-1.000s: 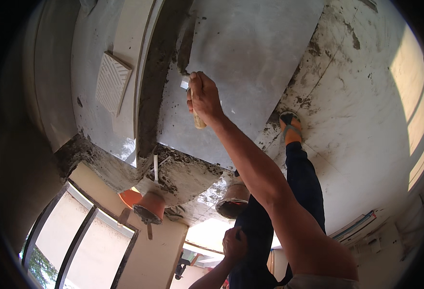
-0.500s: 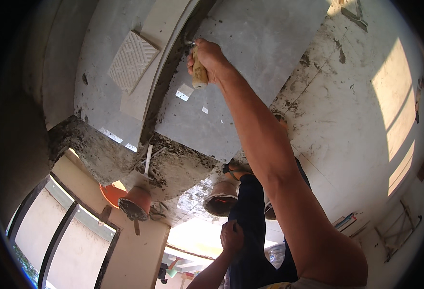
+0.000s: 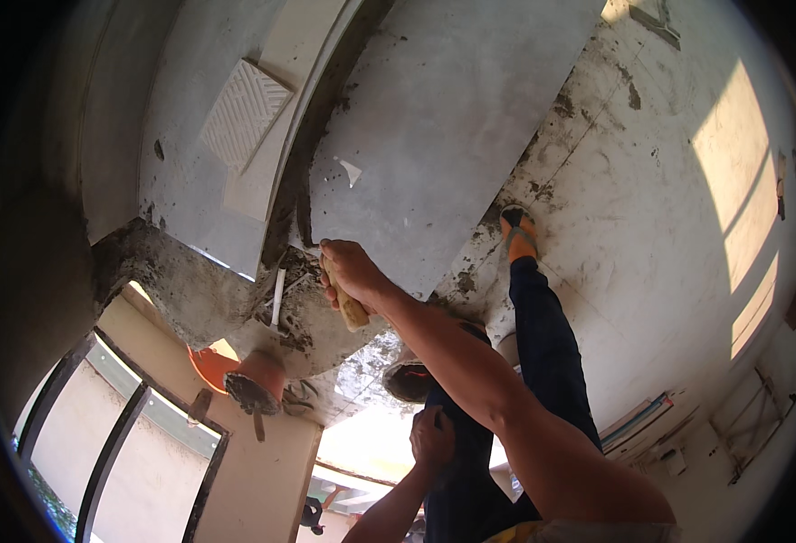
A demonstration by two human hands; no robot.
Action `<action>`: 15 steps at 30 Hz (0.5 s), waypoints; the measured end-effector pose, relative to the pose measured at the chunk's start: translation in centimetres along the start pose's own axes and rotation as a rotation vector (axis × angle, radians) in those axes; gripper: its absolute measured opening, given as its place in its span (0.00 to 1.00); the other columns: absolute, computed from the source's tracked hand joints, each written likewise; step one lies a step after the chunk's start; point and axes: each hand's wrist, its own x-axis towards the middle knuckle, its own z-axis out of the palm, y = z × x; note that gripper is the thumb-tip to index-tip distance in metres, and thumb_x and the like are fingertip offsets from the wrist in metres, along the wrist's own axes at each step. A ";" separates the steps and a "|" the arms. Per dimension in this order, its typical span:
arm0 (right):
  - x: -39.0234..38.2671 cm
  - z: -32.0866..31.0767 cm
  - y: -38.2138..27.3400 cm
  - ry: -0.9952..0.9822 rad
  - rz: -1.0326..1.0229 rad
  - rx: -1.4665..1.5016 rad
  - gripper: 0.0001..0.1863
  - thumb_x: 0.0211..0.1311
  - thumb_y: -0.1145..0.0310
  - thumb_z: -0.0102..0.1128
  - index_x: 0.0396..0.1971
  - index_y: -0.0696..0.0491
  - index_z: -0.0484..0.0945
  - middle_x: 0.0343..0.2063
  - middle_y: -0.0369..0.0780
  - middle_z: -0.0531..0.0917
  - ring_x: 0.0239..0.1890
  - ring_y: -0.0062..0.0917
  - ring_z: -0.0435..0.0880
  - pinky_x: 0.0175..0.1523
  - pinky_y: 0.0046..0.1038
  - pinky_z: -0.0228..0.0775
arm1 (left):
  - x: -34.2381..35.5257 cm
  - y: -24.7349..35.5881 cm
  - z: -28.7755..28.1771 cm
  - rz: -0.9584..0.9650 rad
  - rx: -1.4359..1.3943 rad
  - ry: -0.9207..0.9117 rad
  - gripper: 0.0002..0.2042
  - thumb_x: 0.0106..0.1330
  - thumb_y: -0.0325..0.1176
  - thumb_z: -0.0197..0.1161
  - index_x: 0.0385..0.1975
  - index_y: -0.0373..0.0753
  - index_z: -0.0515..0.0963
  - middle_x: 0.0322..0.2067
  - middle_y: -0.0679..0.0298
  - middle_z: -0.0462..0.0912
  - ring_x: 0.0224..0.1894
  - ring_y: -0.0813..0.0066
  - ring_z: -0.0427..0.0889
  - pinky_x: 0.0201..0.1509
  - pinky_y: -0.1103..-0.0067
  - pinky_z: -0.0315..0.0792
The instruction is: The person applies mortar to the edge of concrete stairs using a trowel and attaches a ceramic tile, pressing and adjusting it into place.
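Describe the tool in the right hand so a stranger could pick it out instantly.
Find the large grey slab at upper centre, then the right hand near its lower-left corner. Out of the grip juts the tool's stout tan handle, thicker than the white rod lying to its left.

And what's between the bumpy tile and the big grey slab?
In the head view, beside the bumpy tile, there's part of a pale strip, then a dark band before the slab.

Building site, grime-spotted floor [image 3: 588,154], caked bucket [image 3: 260,371], loose ridged tile [image 3: 246,113]
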 end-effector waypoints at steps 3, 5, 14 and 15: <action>-3.6 -1.0 5.5 0.027 0.066 -0.159 0.19 0.84 0.52 0.45 0.38 0.53 0.67 0.21 0.37 0.74 0.15 0.25 0.78 0.19 0.35 0.73 | -0.6 1.3 -0.7 -0.050 -0.044 0.026 0.12 0.71 0.32 0.61 0.49 0.37 0.84 0.48 0.48 0.87 0.55 0.44 0.83 0.61 0.55 0.77; -5.9 -1.8 8.8 -0.035 0.108 -0.322 0.19 0.84 0.54 0.44 0.38 0.55 0.68 0.21 0.38 0.75 0.16 0.27 0.81 0.17 0.35 0.74 | -0.7 1.8 -1.3 -0.077 -0.083 0.017 0.12 0.71 0.33 0.60 0.49 0.37 0.84 0.49 0.49 0.87 0.55 0.44 0.83 0.61 0.55 0.77; -7.8 6.4 18.6 -0.500 -0.234 -1.440 0.19 0.77 0.61 0.53 0.52 0.64 0.71 0.34 0.65 0.85 0.41 0.64 0.86 0.49 0.58 0.78 | -4.7 -3.2 2.5 -0.187 -0.397 0.119 0.12 0.71 0.34 0.58 0.48 0.37 0.83 0.48 0.48 0.86 0.56 0.46 0.83 0.61 0.54 0.77; -6.3 7.9 18.9 -0.556 -0.271 -1.584 0.20 0.76 0.61 0.54 0.54 0.64 0.71 0.33 0.64 0.85 0.41 0.63 0.87 0.48 0.57 0.79 | -4.9 -3.6 3.2 -0.174 -0.431 0.140 0.12 0.72 0.34 0.58 0.48 0.37 0.83 0.48 0.48 0.86 0.56 0.46 0.83 0.61 0.54 0.77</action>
